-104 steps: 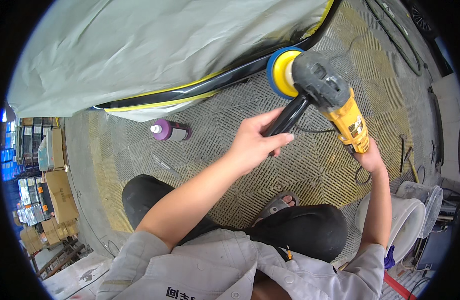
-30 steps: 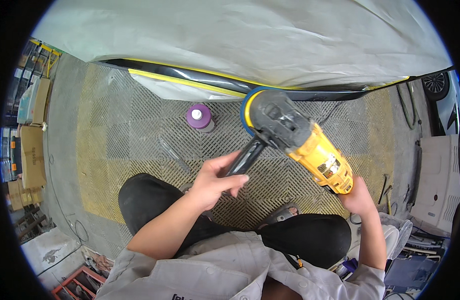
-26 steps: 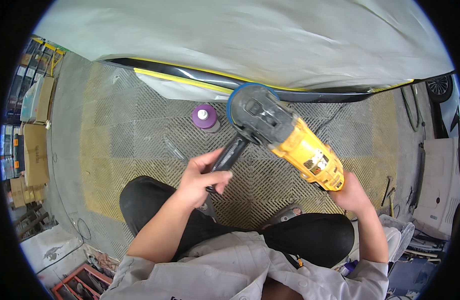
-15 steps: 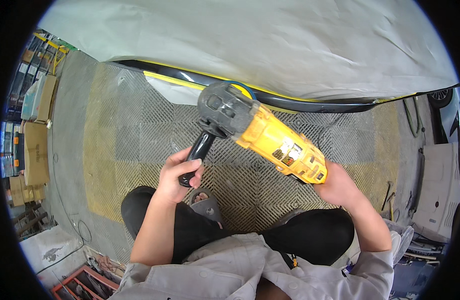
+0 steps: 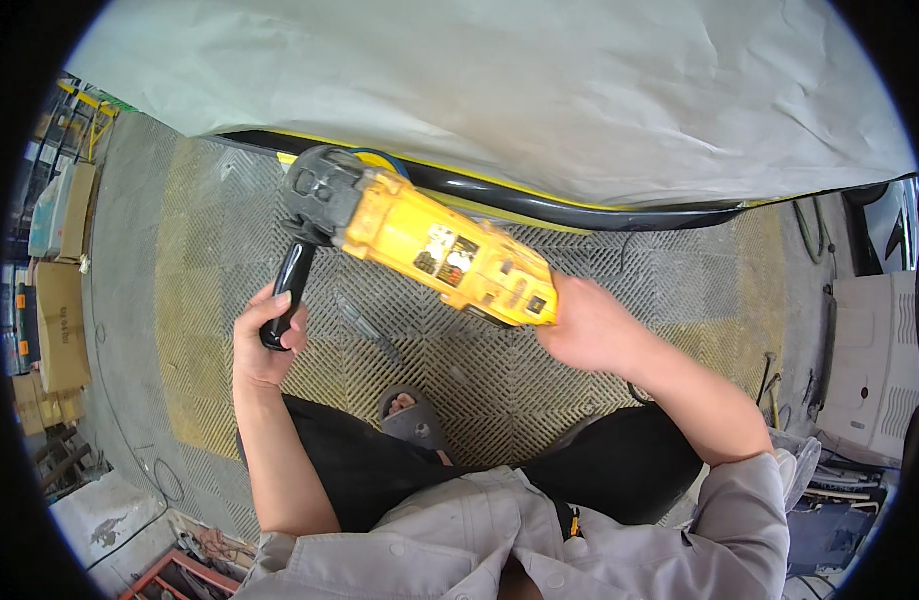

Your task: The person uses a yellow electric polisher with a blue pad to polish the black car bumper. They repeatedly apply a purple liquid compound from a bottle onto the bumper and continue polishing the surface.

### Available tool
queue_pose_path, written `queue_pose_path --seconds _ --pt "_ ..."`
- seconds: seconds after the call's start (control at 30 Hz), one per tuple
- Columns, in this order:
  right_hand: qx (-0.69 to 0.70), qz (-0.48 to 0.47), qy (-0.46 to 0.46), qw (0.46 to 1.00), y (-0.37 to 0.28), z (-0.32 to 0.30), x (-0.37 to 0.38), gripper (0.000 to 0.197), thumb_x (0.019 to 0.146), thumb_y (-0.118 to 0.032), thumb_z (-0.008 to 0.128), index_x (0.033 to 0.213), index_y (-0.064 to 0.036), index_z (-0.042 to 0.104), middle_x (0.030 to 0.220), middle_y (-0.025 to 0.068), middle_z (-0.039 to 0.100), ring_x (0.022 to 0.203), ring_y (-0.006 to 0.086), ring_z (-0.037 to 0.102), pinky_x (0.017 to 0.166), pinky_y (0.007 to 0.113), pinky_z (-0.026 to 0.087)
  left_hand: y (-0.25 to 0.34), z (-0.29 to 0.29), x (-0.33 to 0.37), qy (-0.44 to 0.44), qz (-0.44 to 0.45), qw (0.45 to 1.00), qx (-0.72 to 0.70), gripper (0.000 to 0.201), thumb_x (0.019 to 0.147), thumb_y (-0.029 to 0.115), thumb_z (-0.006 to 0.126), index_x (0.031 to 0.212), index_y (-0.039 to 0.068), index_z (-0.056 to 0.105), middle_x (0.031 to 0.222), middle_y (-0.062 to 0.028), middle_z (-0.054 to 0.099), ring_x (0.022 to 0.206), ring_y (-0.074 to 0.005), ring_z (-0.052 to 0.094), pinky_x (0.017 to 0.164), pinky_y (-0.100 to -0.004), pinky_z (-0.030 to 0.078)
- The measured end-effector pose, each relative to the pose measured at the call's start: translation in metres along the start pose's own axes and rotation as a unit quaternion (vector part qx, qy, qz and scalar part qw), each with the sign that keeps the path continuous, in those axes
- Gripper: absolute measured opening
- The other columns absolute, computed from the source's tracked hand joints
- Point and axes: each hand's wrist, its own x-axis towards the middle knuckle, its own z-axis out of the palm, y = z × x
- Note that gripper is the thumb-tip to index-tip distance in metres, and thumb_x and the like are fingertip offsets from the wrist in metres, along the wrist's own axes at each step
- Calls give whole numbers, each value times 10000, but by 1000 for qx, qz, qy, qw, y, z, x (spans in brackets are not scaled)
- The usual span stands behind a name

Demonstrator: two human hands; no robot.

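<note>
A yellow and black power polisher (image 5: 444, 245) is held slantwise in front of me, its dark head to the left and its body sloping down to the right. My left hand (image 5: 264, 335) wraps round its black side handle (image 5: 291, 285). Round the rear end of the body closes my right hand (image 5: 594, 325), with most of the fingers hidden behind it. A round blue-edged pad (image 5: 384, 163) shows in part beyond the head, against or close to the glossy black trim (image 5: 539, 205); contact cannot be made out. Yellow masking tape lines that trim.
Pale masking sheet (image 5: 499, 80) covers the large panel above the trim. Ribbed floor tiles (image 5: 459, 370) lie under my sandalled foot (image 5: 414, 420). Cardboard boxes (image 5: 61, 325) and shelves line the left; a light-coloured cabinet (image 5: 864, 350) stands at the right.
Both hands have carried the polisher left along the trim, and its body now lies a little flatter. The grip on it is unchanged.
</note>
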Motion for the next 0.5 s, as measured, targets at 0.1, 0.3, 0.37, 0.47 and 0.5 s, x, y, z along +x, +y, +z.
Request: queue_pose_path --seconds 0.1,0.3,0.37,0.47,0.5 --pt "-19 -7 -4 1000 2 -6 1 373 824 -106 629 1161 52 654 1066 317 749 1042 504 718 938 566 589 -7 -1 -2 20 -12 999 -22 312 951 196 713 1186 24 602 735 -95 619 501 -128 505 461 -289 448" --pt "34 -39 37 998 52 -16 -47 342 826 -80 642 1145 42 662 1051 296 753 1027 493 722 904 541 593 -41 45 -25 -14 -69 997 -14 288 937 103 737 1183 -11 640 762 -95 621 556 -151 525 497 -295 436" --pt "63 -27 51 996 73 -17 -68 333 822 -56 653 1140 38 669 1040 286 754 1017 484 729 891 520 595 -53 69 -32 -24 -98 995 -12 283 927 82 762 1167 -27 658 770 -99 635 573 -157 551 515 -290 439" --pt "100 13 57 993 106 -22 -100 324 810 -18 670 1130 34 688 1021 267 759 996 460 747 879 471 599 -73 104 -38 -70 -133 988 30 329 956 94 762 1244 -47 687 740 -42 622 580 -120 552 557 -272 440" --pt "105 21 59 993 117 -23 -108 324 807 -6 673 1128 33 695 1014 258 761 985 450 753 876 453 600 -79 114 -40 -89 -126 987 38 362 963 85 761 1290 -52 684 741 -30 622 582 -113 553 565 -268 439"
